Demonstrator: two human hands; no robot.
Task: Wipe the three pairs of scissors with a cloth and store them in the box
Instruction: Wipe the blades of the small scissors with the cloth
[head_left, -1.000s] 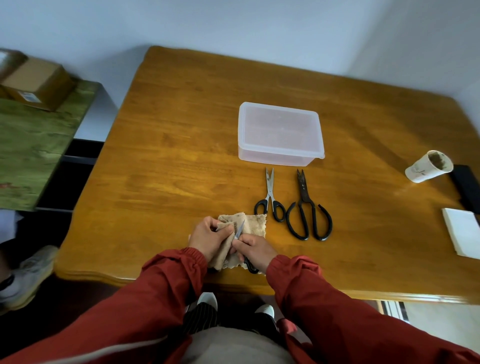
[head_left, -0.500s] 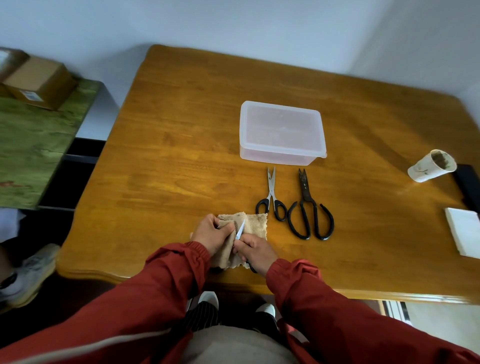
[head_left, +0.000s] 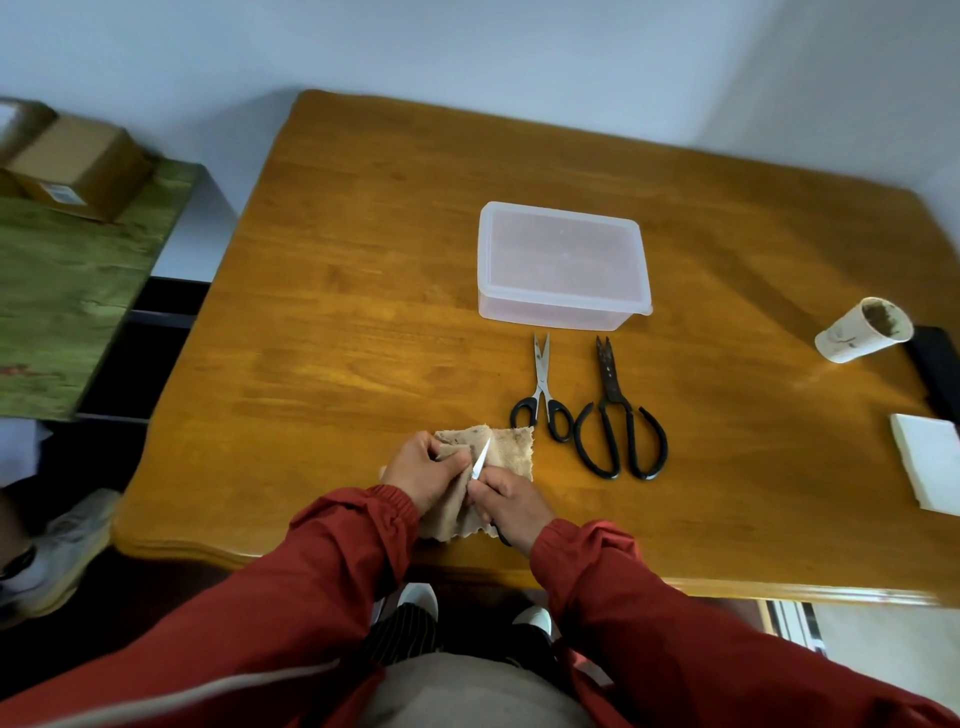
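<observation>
Near the table's front edge my right hand (head_left: 511, 500) grips a small pair of scissors (head_left: 481, 457); only its silver blade tip and a bit of black handle show. My left hand (head_left: 423, 470) holds a beige cloth (head_left: 511, 449) bunched against that blade. To the right lie a slim pair of silver scissors with black handles (head_left: 543, 392) and a large all-black pair (head_left: 615, 415), both pointing at the box. The translucent plastic box (head_left: 563, 267) stands behind them with its lid on.
A used paper cup (head_left: 862, 330) lies on its side at the table's right, beside a black object (head_left: 937, 364) and a white block (head_left: 927, 467). Left of the wooden table (head_left: 337, 312) stands a lower green-covered surface with a cardboard box (head_left: 78, 166).
Both hands stay at the same spot with the cloth and small scissors; the blade tip shifts slightly against the cloth. The other two pairs and the box have not moved.
</observation>
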